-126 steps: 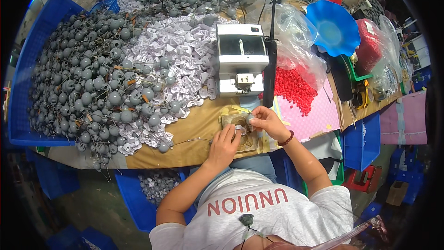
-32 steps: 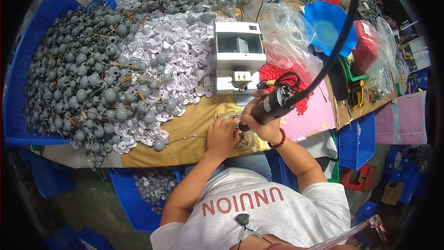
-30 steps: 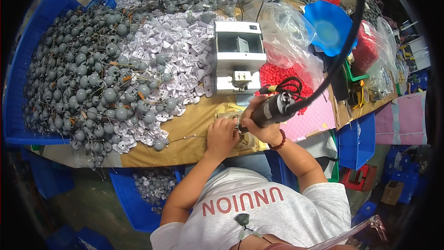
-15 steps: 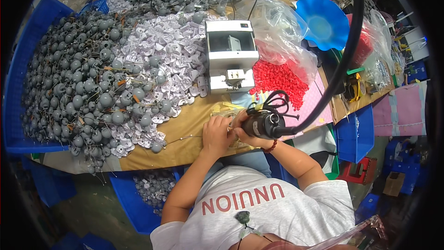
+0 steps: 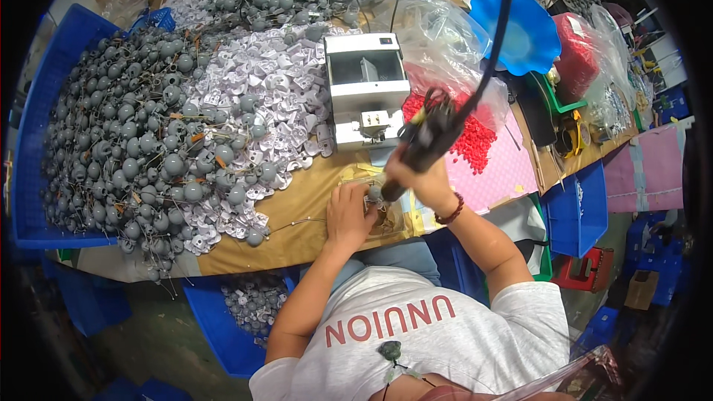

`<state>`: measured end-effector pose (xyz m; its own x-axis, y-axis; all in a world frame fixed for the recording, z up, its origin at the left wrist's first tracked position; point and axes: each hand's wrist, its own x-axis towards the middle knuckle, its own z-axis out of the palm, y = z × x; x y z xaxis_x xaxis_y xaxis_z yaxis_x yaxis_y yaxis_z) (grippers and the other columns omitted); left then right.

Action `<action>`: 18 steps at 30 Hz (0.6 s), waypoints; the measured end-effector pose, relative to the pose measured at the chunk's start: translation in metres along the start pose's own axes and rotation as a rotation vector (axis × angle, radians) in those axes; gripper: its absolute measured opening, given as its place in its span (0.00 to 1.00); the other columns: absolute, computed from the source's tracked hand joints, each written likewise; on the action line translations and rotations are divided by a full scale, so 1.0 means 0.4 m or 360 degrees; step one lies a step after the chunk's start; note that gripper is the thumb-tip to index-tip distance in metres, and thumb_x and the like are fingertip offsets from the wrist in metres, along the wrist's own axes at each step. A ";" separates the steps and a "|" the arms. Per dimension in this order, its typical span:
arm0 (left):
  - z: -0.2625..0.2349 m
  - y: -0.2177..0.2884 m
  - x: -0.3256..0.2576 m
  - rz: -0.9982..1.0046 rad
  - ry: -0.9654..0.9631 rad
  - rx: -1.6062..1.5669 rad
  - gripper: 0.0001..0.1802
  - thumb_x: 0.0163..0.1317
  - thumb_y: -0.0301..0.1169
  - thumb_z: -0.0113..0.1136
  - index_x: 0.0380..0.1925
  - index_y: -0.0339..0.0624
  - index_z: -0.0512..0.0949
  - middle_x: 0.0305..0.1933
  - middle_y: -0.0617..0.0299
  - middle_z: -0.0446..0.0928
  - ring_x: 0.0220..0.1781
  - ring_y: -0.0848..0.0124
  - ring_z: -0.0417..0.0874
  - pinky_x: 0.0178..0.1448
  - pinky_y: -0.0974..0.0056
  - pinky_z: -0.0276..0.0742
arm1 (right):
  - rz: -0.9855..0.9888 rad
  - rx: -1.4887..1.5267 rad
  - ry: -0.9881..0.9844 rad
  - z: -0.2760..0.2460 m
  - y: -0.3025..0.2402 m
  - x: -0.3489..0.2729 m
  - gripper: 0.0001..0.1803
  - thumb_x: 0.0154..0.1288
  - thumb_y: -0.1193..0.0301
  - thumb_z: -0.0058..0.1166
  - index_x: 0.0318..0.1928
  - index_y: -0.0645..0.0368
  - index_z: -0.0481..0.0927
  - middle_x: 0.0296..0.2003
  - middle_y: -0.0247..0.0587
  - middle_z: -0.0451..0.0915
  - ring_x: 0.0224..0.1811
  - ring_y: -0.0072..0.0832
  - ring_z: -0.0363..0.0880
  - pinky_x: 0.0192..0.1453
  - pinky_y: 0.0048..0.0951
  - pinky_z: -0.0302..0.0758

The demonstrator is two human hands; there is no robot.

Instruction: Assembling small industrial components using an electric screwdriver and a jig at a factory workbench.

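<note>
My right hand (image 5: pixel 425 180) is closed around a black electric screwdriver (image 5: pixel 431 137), tilted with its front end down toward my left hand and a thick black cable rising from its back. At the front middle of the table, my left hand (image 5: pixel 347 215) curls its fingers around a small grey round part (image 5: pixel 374 194), mostly hidden by the fingers. A thin wire (image 5: pixel 301 220) with small beads runs leftward from this hand across the brown table covering (image 5: pixel 256 254).
A white machine (image 5: pixel 369 93) stands beyond my hands. Leftward lie heaped grey ball-shaped parts (image 5: pixel 130 167) in a blue crate (image 5: pixel 33 141), and white plastic pieces (image 5: pixel 256 74). Small red parts (image 5: pixel 475 145) and a blue scalloped bowl (image 5: pixel 516 33) are to the right.
My right hand has moved right and up with the screwdriver, swinging it from roughly upright to a slant. My left hand stays in nearly the same place.
</note>
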<state>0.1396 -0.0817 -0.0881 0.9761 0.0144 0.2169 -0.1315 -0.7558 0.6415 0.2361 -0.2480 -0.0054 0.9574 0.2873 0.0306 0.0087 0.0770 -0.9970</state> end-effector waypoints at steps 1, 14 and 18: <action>-0.003 0.005 0.001 -0.0016 0.0022 0.0003 0.24 0.53 0.31 0.72 0.52 0.45 0.80 0.54 0.59 0.78 0.58 0.54 0.76 0.61 0.50 0.72 | 0.0010 0.0082 0.0174 -0.015 0.001 0.019 0.13 0.62 0.75 0.69 0.45 0.61 0.80 0.36 0.32 0.83 0.36 0.20 0.81 0.44 0.28 0.79; -0.003 -0.010 -0.018 0.0184 0.0065 -0.0155 0.22 0.53 0.25 0.75 0.49 0.41 0.80 0.51 0.54 0.83 0.60 0.52 0.80 0.61 0.50 0.74 | 0.0227 -0.0444 -0.0097 -0.035 0.230 -0.076 0.10 0.71 0.72 0.64 0.50 0.62 0.85 0.41 0.38 0.86 0.41 0.23 0.84 0.46 0.26 0.79; -0.003 -0.007 -0.020 0.0180 0.0046 -0.0154 0.22 0.52 0.25 0.75 0.49 0.40 0.80 0.50 0.52 0.83 0.58 0.51 0.81 0.59 0.50 0.75 | -0.0039 -0.0667 -0.0058 0.016 0.238 -0.065 0.07 0.74 0.72 0.60 0.45 0.64 0.84 0.33 0.46 0.85 0.34 0.34 0.85 0.40 0.33 0.79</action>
<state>0.1320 -0.0791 -0.0908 0.9488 -0.0472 0.3123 -0.2578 -0.6870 0.6794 0.2101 -0.2421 -0.1005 0.9447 0.3242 0.0494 0.1550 -0.3087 -0.9385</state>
